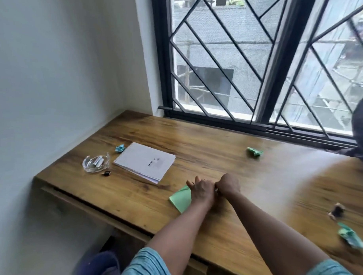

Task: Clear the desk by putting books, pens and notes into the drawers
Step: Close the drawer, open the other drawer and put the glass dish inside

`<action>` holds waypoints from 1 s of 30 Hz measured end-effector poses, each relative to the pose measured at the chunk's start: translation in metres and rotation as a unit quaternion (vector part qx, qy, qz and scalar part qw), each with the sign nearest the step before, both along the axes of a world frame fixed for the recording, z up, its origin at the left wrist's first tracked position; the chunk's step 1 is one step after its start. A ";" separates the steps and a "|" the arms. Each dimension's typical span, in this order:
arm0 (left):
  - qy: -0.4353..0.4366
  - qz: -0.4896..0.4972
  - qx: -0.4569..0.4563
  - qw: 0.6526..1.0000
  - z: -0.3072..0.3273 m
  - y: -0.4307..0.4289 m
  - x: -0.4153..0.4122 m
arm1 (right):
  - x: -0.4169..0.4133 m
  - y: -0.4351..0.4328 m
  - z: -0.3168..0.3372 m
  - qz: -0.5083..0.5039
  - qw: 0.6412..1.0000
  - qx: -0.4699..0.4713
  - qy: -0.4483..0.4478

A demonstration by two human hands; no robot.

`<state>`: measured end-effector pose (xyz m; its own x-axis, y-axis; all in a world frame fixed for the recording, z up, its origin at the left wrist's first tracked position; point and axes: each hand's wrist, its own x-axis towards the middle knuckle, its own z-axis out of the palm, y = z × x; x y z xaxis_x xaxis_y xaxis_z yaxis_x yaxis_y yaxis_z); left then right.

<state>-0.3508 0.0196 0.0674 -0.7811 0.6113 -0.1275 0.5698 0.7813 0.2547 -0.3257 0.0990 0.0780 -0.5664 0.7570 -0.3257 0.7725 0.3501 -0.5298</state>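
Wooden grained desk (197, 141), left grip (201, 191) pinching flat green note (181, 200), right grip (227, 185) fisted, contents unclear.

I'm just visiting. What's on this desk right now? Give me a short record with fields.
surface: wooden desk under a barred window
notebook: spiral notebook, closed, left of centre
dish: glass dish beside the notebook
clip: black binder clip by the dish
flat note: green paper, partly under the left hand
right hand: right hand, closed, touching the left
crumpled notes: one behind the notebook, one near the window, one at right edge
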 end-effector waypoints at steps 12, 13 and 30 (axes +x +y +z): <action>0.108 0.144 0.086 0.980 0.014 -0.120 -0.098 | -0.130 -0.099 0.008 0.021 0.977 -0.116 0.179; 0.116 0.160 0.095 0.976 0.015 -0.135 -0.112 | -0.141 -0.117 0.016 0.028 0.972 -0.132 0.193; 0.089 0.259 0.109 0.956 0.003 -0.301 -0.295 | -0.322 -0.282 0.022 0.198 0.954 -0.114 0.194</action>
